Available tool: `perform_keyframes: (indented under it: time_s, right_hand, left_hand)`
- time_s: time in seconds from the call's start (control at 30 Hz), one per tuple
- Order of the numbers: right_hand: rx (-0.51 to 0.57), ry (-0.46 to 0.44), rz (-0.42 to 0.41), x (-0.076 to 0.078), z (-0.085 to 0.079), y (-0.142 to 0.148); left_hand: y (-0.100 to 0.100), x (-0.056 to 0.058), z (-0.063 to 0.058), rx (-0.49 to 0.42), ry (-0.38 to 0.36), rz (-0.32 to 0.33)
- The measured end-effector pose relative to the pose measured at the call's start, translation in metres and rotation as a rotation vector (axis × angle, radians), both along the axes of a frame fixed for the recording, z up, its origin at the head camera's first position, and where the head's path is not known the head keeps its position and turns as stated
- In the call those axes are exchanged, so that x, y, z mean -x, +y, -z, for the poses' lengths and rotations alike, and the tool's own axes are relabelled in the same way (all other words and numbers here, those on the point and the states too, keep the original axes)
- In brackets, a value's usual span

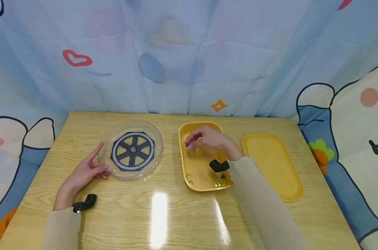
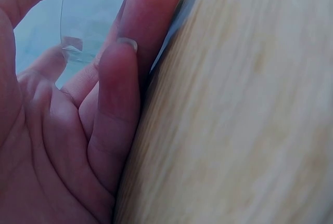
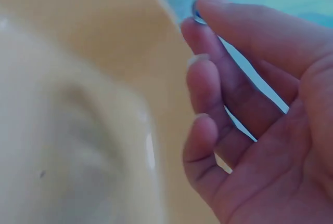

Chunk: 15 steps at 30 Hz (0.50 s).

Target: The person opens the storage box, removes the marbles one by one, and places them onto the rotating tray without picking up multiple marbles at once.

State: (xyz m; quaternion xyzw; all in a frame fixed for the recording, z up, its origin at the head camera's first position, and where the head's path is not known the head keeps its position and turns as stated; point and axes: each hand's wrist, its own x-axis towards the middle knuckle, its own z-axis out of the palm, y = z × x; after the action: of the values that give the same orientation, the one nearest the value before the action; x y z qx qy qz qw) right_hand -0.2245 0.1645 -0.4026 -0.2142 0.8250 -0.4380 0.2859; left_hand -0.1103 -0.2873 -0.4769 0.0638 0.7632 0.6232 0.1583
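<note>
My right hand (image 1: 209, 137) is over a yellow tray (image 1: 204, 158), pinching a small blue marble (image 1: 187, 145) between thumb and forefinger. From the right wrist, the marble (image 3: 197, 13) peeks out at the fingertips. Several yellow, green and dark blue marbles (image 1: 216, 185) lie near the tray's front side. At the left, my left hand (image 1: 84, 173) touches the side of a round clear plastic dish (image 1: 159, 152) with forefinger and thumb, the forefinger stretched out along its edge. A dark six-spoked wheel shape (image 1: 132, 161) with a pale ring shows inside the dish.
Right of the tray lies a flat yellow lid-like tray (image 1: 271, 166), partly behind the right sleeve (image 1: 264, 205). Everything stands on a wooden table (image 1: 123, 215). A blue patterned curtain (image 1: 182, 59) hangs along the table's far edge.
</note>
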Motion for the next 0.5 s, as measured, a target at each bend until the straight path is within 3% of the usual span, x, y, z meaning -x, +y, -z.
perform_keyframes:
  time_s: [0.3, 0.5]
  right_hand:
    - [0.082, 0.13, 0.089, -0.006, -0.021, -0.04]
    - [0.144, 0.216, 0.138, -0.006, -0.018, -0.08]
  left_hand:
    - [0.0, 0.002, 0.001, 0.007, 0.018, 0.0]
    - [-0.001, 0.001, 0.001, -0.002, 0.019, -0.005]
